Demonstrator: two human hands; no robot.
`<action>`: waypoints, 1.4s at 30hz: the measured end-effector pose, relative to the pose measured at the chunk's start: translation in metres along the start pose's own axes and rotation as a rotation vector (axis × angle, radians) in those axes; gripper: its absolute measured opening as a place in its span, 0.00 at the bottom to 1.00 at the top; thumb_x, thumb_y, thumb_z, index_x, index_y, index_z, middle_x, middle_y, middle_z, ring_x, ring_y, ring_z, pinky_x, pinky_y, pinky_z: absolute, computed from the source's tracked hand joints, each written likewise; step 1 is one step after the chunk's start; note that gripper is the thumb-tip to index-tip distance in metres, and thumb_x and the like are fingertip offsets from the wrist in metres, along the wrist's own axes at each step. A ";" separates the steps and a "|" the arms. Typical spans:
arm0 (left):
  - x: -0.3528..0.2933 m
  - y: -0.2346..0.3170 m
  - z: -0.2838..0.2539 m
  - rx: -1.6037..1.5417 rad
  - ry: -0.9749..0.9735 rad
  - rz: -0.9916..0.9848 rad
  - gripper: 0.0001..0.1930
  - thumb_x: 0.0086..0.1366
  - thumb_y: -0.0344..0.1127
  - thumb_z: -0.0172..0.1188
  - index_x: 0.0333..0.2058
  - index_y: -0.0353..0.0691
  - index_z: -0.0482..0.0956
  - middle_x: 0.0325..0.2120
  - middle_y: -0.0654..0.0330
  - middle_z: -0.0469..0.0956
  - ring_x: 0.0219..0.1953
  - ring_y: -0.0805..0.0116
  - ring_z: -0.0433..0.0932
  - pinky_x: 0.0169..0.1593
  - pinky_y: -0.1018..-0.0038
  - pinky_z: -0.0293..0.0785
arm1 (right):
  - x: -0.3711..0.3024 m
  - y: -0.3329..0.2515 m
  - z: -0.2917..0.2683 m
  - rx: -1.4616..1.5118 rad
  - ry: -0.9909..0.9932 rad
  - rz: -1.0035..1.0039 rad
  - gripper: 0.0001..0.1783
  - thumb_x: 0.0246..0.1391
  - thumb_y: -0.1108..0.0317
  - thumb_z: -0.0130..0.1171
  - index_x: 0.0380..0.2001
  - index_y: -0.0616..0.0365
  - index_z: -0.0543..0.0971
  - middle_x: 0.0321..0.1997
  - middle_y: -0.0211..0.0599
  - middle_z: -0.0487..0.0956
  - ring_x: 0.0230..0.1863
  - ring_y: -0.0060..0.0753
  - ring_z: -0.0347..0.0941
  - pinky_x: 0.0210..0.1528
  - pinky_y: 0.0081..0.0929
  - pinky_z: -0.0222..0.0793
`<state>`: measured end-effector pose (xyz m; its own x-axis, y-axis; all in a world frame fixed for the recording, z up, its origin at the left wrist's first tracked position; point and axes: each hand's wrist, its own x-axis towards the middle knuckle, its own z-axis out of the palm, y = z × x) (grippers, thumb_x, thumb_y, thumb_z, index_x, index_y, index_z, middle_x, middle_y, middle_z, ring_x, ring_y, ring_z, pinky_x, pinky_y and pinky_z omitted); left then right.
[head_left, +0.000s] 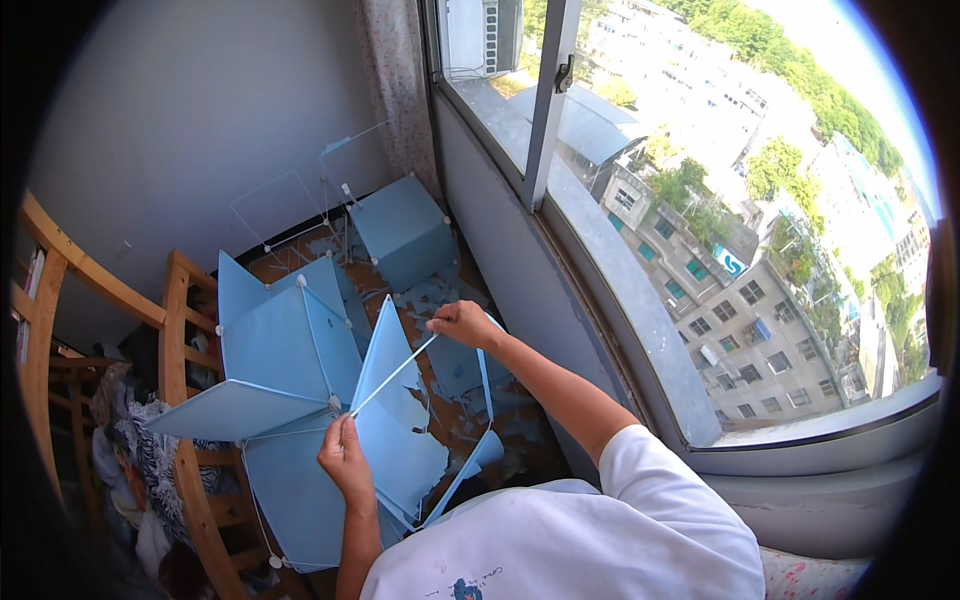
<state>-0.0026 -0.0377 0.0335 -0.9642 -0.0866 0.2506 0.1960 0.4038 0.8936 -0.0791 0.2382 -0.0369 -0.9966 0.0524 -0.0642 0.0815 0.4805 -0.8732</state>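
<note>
A light blue panel cabinet (275,350) with thin white wire edges and white corner connectors stands in front of me, half apart. My left hand (345,458) grips the lower end of one panel's white wire edge (395,373), close to a connector. My right hand (462,323) pinches the upper end of that same edge. The torn blue panel (400,430) hangs between my hands, its plastic ripped at the lower right.
A blue cube module (402,228) and bare wire frames (285,210) stand by the grey wall. Blue plastic scraps (440,295) litter the brown floor. A wooden chair frame (185,400) with clothes is at left. A large window (700,200) curves along the right.
</note>
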 end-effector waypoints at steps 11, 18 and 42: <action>0.008 -0.008 -0.006 -0.170 -0.019 -0.165 0.11 0.63 0.33 0.52 0.33 0.29 0.78 0.24 0.63 0.75 0.26 0.78 0.67 0.31 0.80 0.64 | -0.016 -0.004 -0.022 -0.324 0.081 -0.477 0.18 0.46 0.59 0.62 0.39 0.58 0.77 0.45 0.40 0.75 0.49 0.44 0.69 0.54 0.36 0.64; 0.010 -0.011 -0.010 -0.234 -0.007 -0.192 0.11 0.63 0.33 0.53 0.34 0.30 0.79 0.24 0.63 0.76 0.26 0.79 0.69 0.31 0.81 0.64 | -0.010 0.010 -0.027 -0.467 0.267 -0.586 0.13 0.46 0.71 0.58 0.38 0.60 0.76 0.43 0.38 0.77 0.49 0.39 0.70 0.58 0.37 0.59; 0.002 -0.014 -0.021 -0.150 0.019 -0.135 0.10 0.63 0.34 0.54 0.34 0.32 0.79 0.20 0.67 0.72 0.23 0.81 0.64 0.27 0.82 0.61 | 0.018 0.011 -0.017 -0.480 0.204 -0.467 0.07 0.45 0.74 0.59 0.30 0.63 0.80 0.35 0.42 0.78 0.33 0.43 0.75 0.39 0.31 0.71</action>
<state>-0.0036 -0.0626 0.0294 -0.9803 -0.1481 0.1303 0.0909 0.2471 0.9647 -0.0960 0.2589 -0.0395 -0.9100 -0.1129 0.3990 -0.3101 0.8242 -0.4739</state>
